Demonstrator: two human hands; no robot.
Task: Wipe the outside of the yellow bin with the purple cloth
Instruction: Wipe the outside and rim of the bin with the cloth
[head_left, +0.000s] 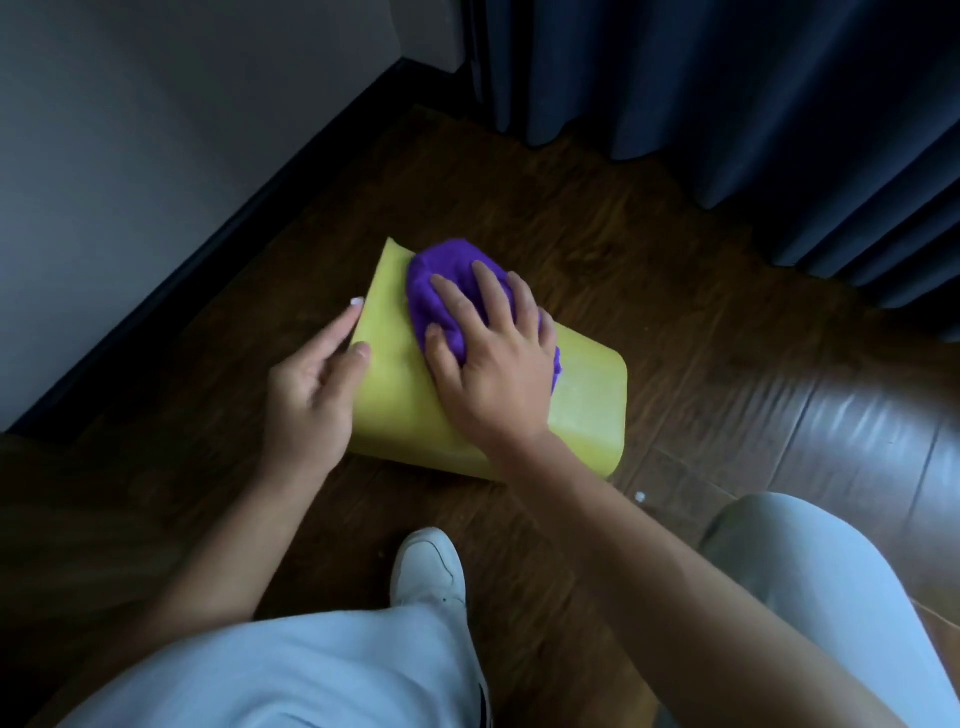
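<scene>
- The yellow bin (395, 395) lies on its side on the dark wooden floor (597, 249), in the middle of the view, with one broad outer face turned up toward you.
- The purple cloth (452, 291) sits bunched on that upper face, toward the far end of the bin.
- Your right hand (493, 358) lies on top of the cloth, fingers spread and slightly curled into the fabric, pressing it against the bin.
- Your left hand (311, 384) rests against the bin's left edge; the fingers are nearly straight and lie along the side wall, the thumb touches the upper face, and it grips nothing.
- Your white shoe (428, 569) stands on the floor just in front of the bin's near end, apart from it.
- Your legs in light trousers (311, 670) fill the lower part of the view.
- A brown leather-like seat (857, 431) stands at the right, near the bin's right corner.
- Dark blue curtains (727, 93) hang beyond the bin, reaching the floor.
- A pale wall (156, 156) with a dark skirting board (234, 249) runs along the left, near your left hand.
- A small white speck (640, 497) lies on the floor near the bin's right corner.
</scene>
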